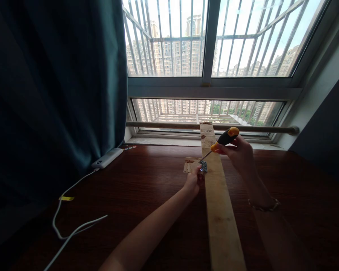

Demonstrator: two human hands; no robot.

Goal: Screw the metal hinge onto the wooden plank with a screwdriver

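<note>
My right hand (pixel 239 153) is closed around a screwdriver (pixel 228 136) with a black and yellow handle. Its shaft slants down to the left, and the tip meets a small metal hinge (pixel 203 166). The hinge lies where a long wooden plank (pixel 220 203) and a short wooden piece (pixel 190 165) come together. My left hand (pixel 192 182) is closed at the hinge, with its thumb and fingers pressed against the metal near the screwdriver tip. Any screw under the tip is too small to make out.
A dark brown tabletop (pixel 147 188) lies under the wood. A white power strip (pixel 107 158) with a white cable (pixel 56 214) sits at the left, near a yellow scrap (pixel 66 198). A dark curtain (pixel 101 75) hangs there. A horizontal rail (pixel 164 125) crosses before the window.
</note>
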